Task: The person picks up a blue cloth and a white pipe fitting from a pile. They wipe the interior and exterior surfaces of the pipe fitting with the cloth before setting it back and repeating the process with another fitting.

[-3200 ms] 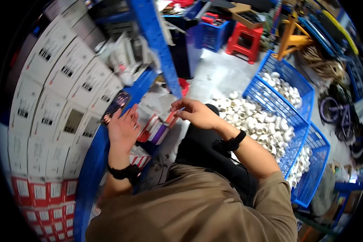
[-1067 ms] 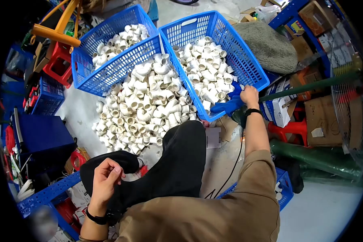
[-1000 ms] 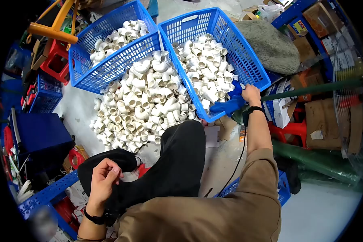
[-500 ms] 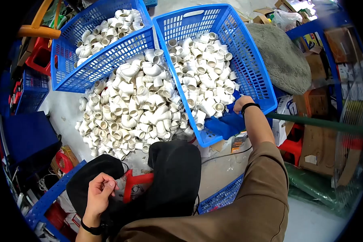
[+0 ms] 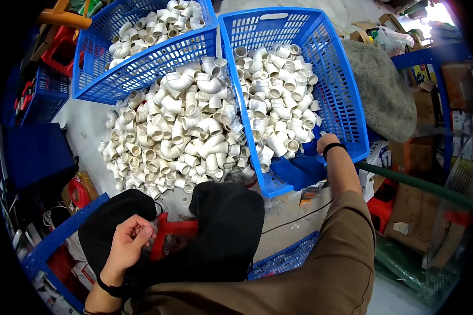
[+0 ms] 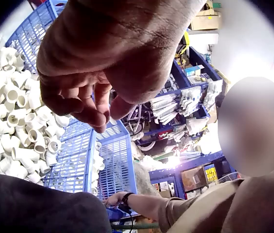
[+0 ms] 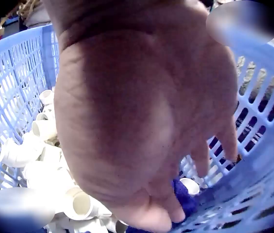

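The person is sitting over a heap of white pipe elbows [image 5: 178, 131] on the floor, with two blue baskets beyond it. The right hand [image 5: 325, 143] is reaching into the near corner of the right-hand basket [image 5: 347, 100], which is partly filled with more white fittings [image 5: 276, 100]. In the right wrist view the fingers [image 7: 209, 155] are hanging down loosely, their tips just over a blue cloth [image 5: 299, 169] lying in that corner; whether they are actually pinching it I cannot tell. The left hand [image 5: 127, 244] is resting by the left knee, its fingers [image 6: 86, 104] curled in towards the thumb with nothing visible between them. A red stool [image 5: 171, 233] is showing between the black trouser legs. The other basket [image 5: 142, 58] is standing to the left, behind the heap.
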Tool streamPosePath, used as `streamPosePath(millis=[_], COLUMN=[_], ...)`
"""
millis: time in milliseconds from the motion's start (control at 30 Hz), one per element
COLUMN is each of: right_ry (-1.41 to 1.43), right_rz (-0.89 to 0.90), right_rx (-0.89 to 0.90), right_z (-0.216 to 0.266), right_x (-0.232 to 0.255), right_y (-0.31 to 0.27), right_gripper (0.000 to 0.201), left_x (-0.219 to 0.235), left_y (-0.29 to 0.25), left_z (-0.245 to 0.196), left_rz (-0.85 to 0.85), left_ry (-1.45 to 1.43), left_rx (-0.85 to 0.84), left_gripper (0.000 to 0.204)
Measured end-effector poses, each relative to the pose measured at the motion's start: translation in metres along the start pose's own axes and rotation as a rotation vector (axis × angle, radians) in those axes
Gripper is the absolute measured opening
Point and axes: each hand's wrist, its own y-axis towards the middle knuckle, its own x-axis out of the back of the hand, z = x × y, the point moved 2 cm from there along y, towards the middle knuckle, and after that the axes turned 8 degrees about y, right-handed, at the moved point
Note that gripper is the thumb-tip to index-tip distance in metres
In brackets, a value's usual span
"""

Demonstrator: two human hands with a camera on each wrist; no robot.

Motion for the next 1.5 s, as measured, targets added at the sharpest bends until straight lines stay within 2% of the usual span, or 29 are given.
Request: streamPosePath(millis=[33,67,100,200,267,300,367,400,433,500,567,600,633,700,733,767,833,967,1000,1033,1100,1133,1167,1233,1267,1300,1367,1433,1500], right_ry=[0.009,0.123,0.069,-0.080,0.007,0.008,-0.105,-0.034,-0.102,0.097,0.019,0.217,-0.037,-0.008,0.188,0.194,-0.029,0.084,0.090,-0.084,-0.245,-0.257,-0.091,-0.066,-0.263,-0.262,-0.461,-0.368,-0.069], right_rz=[-0.058,-0.005,-0.015,0.046,0.158,0.157,0.374,0.334,0.362,0.019,0.087,-0.043,0.005,0.033,0.002,-0.004,0.086,-0.007,0.039,-0.087,0.091,0.105,0.047,0.071,0.156,0.157,0.283,0.300,0.309], right_rx=[0.024,-0.072,-0.042,0.062,-0.086,-0.084,-0.184,-0.227,-0.133,-0.030,0.027,-0.088,0.102,0.096,-0.101,-0.109,-0.007,0.050,0.048,0.261,0.239,0.250,0.156,0.091,0.257,0.261,0.426,0.388,0.181], right_z=[-0.001,0.020,0.013,0.022,0.030,0.031,0.031,0.032,0.033,0.026,0.022,0.012,0.003,-0.015,-0.008,-0.010,-0.012,0.002,0.010,-0.006,0.000,0.004,0.011,0.021,0.032,0.038,0.047,0.038,0.017], right_x=[0.004,0.052,0.032,0.034,0.033,0.028,0.017,0.022,0.024,0.038,0.052,0.049,0.044,0.035,0.069,0.070,0.070,0.075,0.082,0.026,0.014,0.015,0.014,0.019,0.033,0.039,0.046,0.068,0.091], right_y=[-0.003,-0.053,-0.031,-0.026,-0.013,-0.004,0.015,0.009,0.007,-0.017,-0.026,-0.026,-0.019,-0.017,-0.059,-0.061,-0.065,-0.076,-0.083,-0.027,-0.001,0.002,0.009,0.004,-0.011,-0.018,-0.030,-0.039,-0.039], right_gripper=[0.033,0.038,0.037,0.039,0.041,0.041,0.042,0.043,0.039,0.032,0.032,0.031,0.030,0.031,0.030,0.030,0.033,0.044,0.044,0.042,0.038,0.035,0.032,0.031,0.029,0.029,0.028,0.026,0.026], left_x=[-0.001,-0.002,-0.003,-0.006,-0.009,-0.011,-0.014,-0.014,-0.014,-0.012,-0.014,-0.015,-0.017,-0.021,-0.023,-0.024,-0.028,-0.030,-0.030,-0.029,-0.027,-0.027,-0.027,-0.028,-0.028,-0.030,-0.032,-0.032,-0.033], left_y=[-0.001,-0.001,-0.002,-0.004,-0.004,-0.004,-0.001,-0.001,0.000,0.001,0.002,0.003,0.003,0.003,0.003,0.003,0.000,-0.003,-0.004,-0.005,-0.006,-0.006,-0.003,-0.002,0.000,0.000,0.002,0.005,0.006], left_z=[0.000,0.001,0.001,0.002,0.003,0.003,-0.001,-0.003,-0.004,-0.007,-0.008,-0.009,-0.011,-0.016,-0.019,-0.020,-0.018,-0.013,-0.013,-0.013,-0.014,-0.014,-0.014,-0.014,-0.014,-0.013,-0.010,-0.012,-0.018], left_rz=[-0.006,0.009,0.025,0.009,0.005,0.004,-0.013,-0.027,-0.035,-0.033,-0.021,-0.014,-0.007,0.030,0.032,0.042,0.053,0.039,0.032,0.027,-0.003,-0.011,-0.025,-0.042,-0.043,-0.041,-0.029,-0.012,0.013], left_ry=[-0.004,-0.030,-0.056,-0.031,-0.038,-0.045,-0.041,-0.038,-0.037,-0.007,0.000,0.000,-0.002,0.018,0.021,0.017,0.005,0.008,0.006,0.002,0.001,-0.001,-0.004,-0.011,-0.016,-0.022,-0.023,-0.021,0.027], left_rx=[-0.010,-0.016,-0.017,0.012,0.016,0.020,0.011,0.006,0.006,0.017,0.024,0.019,0.022,-0.015,-0.028,-0.026,-0.023,-0.012,-0.006,-0.008,-0.010,-0.009,0.003,0.012,0.022,0.035,0.035,0.033,0.042], left_gripper=[0.014,0.012,0.011,0.011,0.011,0.011,0.013,0.014,0.014,0.015,0.016,0.016,0.016,0.016,0.016,0.015,0.015,0.013,0.013,0.013,0.012,0.012,0.012,0.012,0.013,0.013,0.013,0.014,0.015])
